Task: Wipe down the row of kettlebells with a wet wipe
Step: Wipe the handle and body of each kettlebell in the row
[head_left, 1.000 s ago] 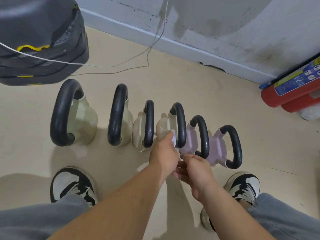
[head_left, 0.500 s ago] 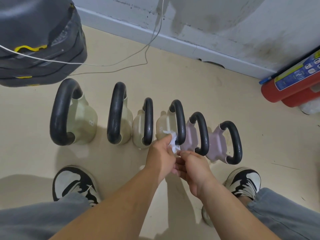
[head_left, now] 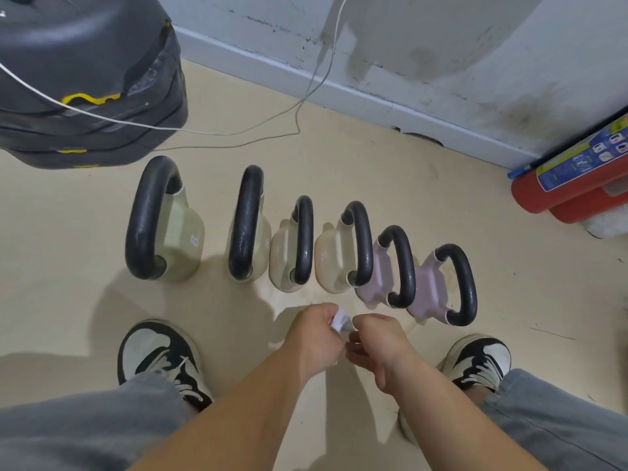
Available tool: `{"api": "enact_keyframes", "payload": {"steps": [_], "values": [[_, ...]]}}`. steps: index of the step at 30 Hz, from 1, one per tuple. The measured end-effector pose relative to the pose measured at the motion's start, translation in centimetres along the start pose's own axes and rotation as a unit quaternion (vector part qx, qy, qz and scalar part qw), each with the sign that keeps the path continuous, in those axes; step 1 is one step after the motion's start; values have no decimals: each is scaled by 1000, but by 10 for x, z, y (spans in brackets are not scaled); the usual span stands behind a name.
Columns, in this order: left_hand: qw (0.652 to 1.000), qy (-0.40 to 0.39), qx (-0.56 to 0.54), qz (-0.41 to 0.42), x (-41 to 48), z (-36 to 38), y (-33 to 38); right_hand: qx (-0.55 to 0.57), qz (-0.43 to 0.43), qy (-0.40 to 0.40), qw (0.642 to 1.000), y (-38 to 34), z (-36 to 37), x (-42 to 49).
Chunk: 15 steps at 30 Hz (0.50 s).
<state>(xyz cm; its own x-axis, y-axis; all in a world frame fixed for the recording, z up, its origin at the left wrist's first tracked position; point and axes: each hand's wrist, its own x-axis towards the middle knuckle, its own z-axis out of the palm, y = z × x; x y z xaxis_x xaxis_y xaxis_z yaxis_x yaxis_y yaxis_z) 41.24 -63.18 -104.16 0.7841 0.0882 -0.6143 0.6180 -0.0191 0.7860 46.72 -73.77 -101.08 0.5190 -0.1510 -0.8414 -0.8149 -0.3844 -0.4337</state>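
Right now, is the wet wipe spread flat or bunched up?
Bunched up: the wet wipe is a small crumpled wad pinched between the left hand and right hand.

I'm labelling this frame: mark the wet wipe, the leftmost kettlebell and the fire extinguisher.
wet wipe [head_left: 341,321], head view, crumpled white middle.
leftmost kettlebell [head_left: 181,237], head view, pale body.
fire extinguisher [head_left: 543,190], head view, red cylinder.

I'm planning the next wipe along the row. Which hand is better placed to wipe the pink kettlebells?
Probably the right hand. It hangs nearer the two pink kettlebells, which stand at the right end of the row, and it pinches the wet wipe together with the left hand.
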Motion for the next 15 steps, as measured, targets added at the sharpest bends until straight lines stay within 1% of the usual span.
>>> {"api": "enact_keyframes", "payload": {"steps": [3,5,8,10,13,15], "values": [[999,39,-20,-24,1,-13,13,-7,7,6,1000,2,2,0],[998,43,-16,-34,0,-15,19,-6,-3,-20,1000,1,1,1],[999,33,-9,-39,-7,-19,34,-5,-4,-85,996,-9,2,-6],[999,35,25,-26,-17,-30,47,-8,5,-142,990,-16,1,-13],[994,54,90,18,-36,-58,67,-33,25,-254,966,-33,0,-32],[992,65,99,36,-49,-75,80,-44,17,-302,952,-45,1,-45]]}}
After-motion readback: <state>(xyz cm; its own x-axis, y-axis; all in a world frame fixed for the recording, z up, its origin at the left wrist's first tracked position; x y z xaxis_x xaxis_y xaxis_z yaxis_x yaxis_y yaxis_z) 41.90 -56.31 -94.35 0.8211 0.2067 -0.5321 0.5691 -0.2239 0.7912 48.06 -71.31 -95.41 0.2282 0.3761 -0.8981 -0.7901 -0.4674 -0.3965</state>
